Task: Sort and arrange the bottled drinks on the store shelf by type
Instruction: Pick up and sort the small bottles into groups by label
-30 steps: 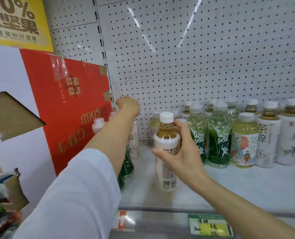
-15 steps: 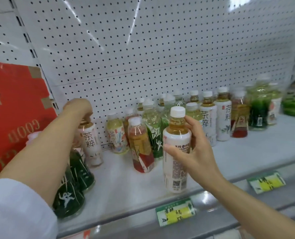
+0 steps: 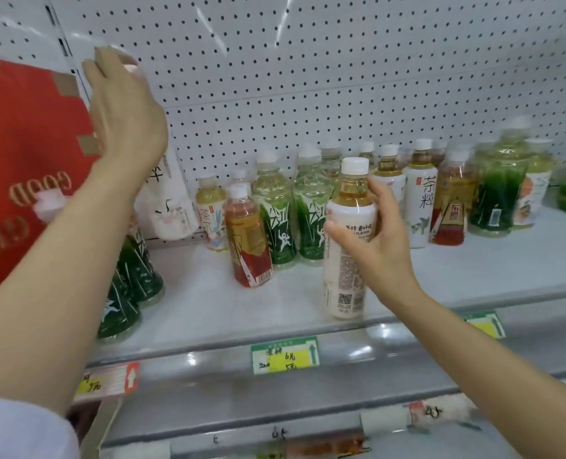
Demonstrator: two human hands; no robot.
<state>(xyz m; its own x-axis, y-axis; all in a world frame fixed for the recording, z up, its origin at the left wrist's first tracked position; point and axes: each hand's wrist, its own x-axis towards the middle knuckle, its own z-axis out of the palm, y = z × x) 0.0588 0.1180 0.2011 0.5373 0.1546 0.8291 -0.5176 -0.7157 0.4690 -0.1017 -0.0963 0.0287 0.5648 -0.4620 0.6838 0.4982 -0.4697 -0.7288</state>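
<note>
Sorting is looking half done: left hand [image 3: 122, 107] gripping a lifted pink-label bottle [image 3: 169, 207], right hand [image 3: 379, 246] clutching a white-label tea bottle [image 3: 349, 240]; mixed bottles [image 3: 275, 210] standing between and beyond them.

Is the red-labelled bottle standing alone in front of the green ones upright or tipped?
Tipped but standing. The red-labelled bottle leans, its cap further left than its base, which rests on the shelf. No hand touches it.

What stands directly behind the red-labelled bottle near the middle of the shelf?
Behind the red-labelled bottle stand a pale yellow bottle and a green-labelled bottle. Their lower parts are partly covered.
</note>
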